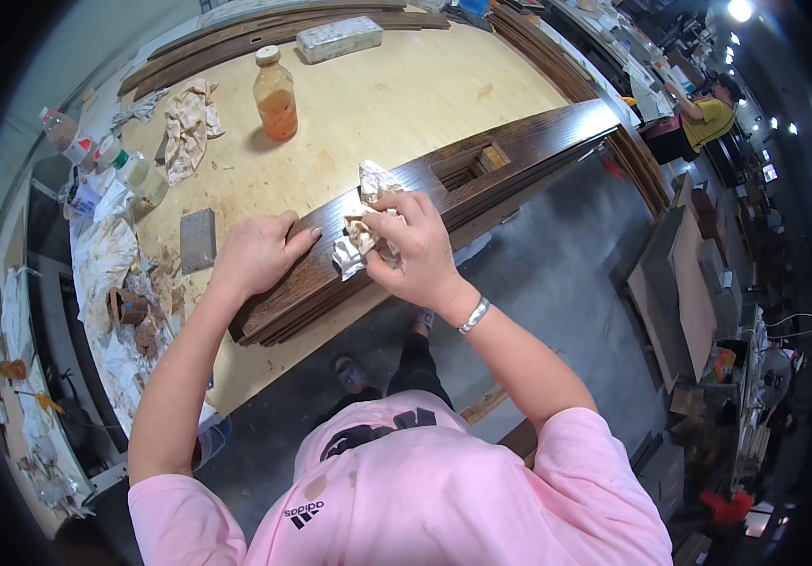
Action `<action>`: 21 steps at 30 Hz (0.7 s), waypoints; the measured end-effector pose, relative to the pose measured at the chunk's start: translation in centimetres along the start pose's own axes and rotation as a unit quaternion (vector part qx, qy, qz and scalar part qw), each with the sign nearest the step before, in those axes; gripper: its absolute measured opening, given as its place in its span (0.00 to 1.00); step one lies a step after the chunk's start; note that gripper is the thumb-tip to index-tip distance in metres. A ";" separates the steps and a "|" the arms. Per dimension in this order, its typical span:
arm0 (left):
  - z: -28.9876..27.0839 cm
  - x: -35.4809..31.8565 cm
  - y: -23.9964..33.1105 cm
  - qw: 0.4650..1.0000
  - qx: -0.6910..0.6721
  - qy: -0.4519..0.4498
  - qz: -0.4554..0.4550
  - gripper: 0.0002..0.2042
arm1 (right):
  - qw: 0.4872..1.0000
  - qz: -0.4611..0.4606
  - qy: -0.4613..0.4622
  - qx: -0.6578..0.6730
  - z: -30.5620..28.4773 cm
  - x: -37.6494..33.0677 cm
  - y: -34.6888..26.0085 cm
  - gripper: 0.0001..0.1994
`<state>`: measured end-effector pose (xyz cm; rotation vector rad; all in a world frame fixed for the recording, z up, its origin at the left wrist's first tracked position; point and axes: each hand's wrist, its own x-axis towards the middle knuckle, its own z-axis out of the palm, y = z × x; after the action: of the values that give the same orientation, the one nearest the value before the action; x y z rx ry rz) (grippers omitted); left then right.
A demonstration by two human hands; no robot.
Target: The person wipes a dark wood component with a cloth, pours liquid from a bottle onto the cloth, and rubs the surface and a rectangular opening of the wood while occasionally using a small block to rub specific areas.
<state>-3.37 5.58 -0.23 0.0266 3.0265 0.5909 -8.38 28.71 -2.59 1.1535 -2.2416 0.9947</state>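
A long, dark brown wooden board (549, 140) with a rectangular cutout lies atop a stack of similar boards along the table's near edge. My left hand (260, 253) grips its left part, fingers curled at the far side and thumb lying on top. Against the glossy upper face, left of the cutout, my right hand (417, 247) presses a crumpled, stained white rag (378, 181) pinched in its fingers. Part of the rag is hidden beneath that hand.
On the plywood table (397, 104) stand a jar of orange liquid (276, 99) and a pale block (339, 40). A grey block (198, 241), a stained cloth (189, 127) and plastic bottles (132, 174) sit left. A person (703, 118) is at the far right.
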 end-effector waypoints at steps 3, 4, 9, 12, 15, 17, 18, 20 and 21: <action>0.2 0.1 -0.2 1.000 0.002 0.005 0.004 0.25 | 0.999 0.010 0.014 0.029 0.1 0.7 -0.7 0.10; 0.2 0.2 -0.1 1.000 0.003 0.009 0.011 0.25 | 0.999 0.002 0.028 0.020 0.9 0.5 -1.0 0.09; 0.1 -0.1 -0.2 1.000 0.007 -0.005 -0.006 0.25 | 0.999 0.027 0.004 -0.043 0.1 -0.1 -0.1 0.05; -0.2 -0.1 0.0 1.000 -0.002 0.003 -0.007 0.25 | 0.978 0.096 0.093 -0.161 -4.7 -0.4 8.4 0.04; -0.2 -0.1 0.0 1.000 -0.012 0.007 -0.001 0.23 | 0.974 0.115 0.157 -0.112 -5.2 1.1 7.7 0.14; 0.3 -0.1 -0.4 1.000 -0.014 0.003 0.002 0.21 | 0.988 0.032 0.142 -0.060 -1.8 2.1 1.0 0.14; 0.6 -0.1 -0.6 1.000 -0.019 0.016 0.007 0.22 | 0.991 -0.019 0.130 -0.031 0.2 1.8 -2.1 0.13; 0.8 0.4 -0.4 0.999 -0.023 0.026 0.022 0.23 | 0.994 -0.075 0.078 0.029 3.5 0.0 -5.0 0.15; 0.6 0.2 -0.5 0.999 -0.015 0.025 0.025 0.23 | 0.995 -0.060 0.080 0.014 3.5 -0.5 -4.1 0.15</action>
<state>-3.56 5.33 -0.96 0.0867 3.0729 0.6505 -4.86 24.67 -3.50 1.1634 -2.0145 1.0347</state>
